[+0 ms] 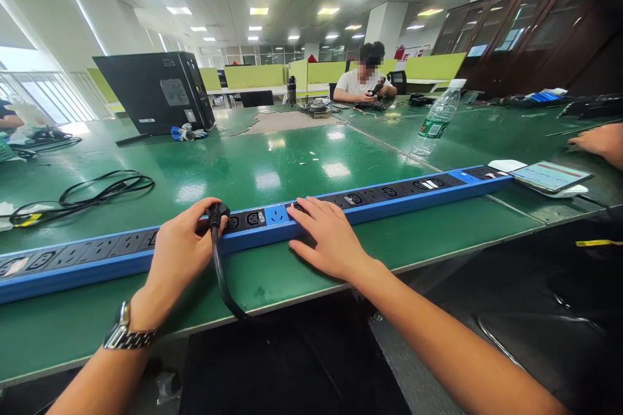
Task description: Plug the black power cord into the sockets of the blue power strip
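A long blue power strip [277, 231] with black and blue sockets lies across the green table. My left hand [181, 243], with a watch on the wrist, grips a black power plug [217, 211] at the strip's sockets. Whether the pins sit fully in a socket is hidden. From the plug a thick black cable [224, 288] hangs over the table's front edge. Just right of the blue socket, my right hand [328, 237] rests on the strip with fingers stretched out, holding nothing visible.
A black computer tower [150, 91] stands at the back left, near a coiled black cable [97, 191]. A plastic bottle [438, 120] and a phone-like screen [552, 175] are at right. Another person [363, 81] sits across the table; someone's hand [601, 142] shows at the right edge.
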The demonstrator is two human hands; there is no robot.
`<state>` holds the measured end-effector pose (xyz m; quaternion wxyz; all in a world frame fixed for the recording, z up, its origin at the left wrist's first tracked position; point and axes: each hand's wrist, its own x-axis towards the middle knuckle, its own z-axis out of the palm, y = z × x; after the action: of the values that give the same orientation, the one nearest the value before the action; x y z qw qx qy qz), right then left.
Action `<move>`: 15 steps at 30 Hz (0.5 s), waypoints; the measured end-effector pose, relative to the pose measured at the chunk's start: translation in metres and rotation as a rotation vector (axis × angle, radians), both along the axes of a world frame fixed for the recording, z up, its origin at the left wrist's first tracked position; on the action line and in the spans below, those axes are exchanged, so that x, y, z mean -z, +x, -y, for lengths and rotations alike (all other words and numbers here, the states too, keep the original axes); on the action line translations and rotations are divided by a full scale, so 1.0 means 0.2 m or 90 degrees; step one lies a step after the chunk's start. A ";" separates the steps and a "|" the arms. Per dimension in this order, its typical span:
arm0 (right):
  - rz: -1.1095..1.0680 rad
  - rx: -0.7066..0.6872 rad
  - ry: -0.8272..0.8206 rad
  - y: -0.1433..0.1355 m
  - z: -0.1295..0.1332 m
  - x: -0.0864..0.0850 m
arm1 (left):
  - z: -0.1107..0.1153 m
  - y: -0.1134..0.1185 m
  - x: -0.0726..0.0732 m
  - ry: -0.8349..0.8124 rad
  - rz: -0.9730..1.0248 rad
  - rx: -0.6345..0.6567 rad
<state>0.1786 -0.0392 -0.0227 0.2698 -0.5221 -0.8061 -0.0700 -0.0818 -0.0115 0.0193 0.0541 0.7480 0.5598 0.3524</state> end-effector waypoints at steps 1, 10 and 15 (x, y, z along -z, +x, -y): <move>0.001 0.001 0.000 0.00 0.00 0.00 | 0.00 0.00 0.00 0.002 -0.009 -0.004; 0.001 0.001 -0.005 0.00 0.00 -0.01 | 0.00 -0.06 -0.03 0.014 -0.089 -0.052; 0.003 0.002 0.001 0.00 0.00 0.00 | -0.02 -0.08 -0.08 -0.032 -0.113 -0.038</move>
<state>0.1784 -0.0394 -0.0224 0.2681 -0.5230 -0.8058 -0.0720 -0.0984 -0.0078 0.0360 0.0126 0.7578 0.5930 0.2720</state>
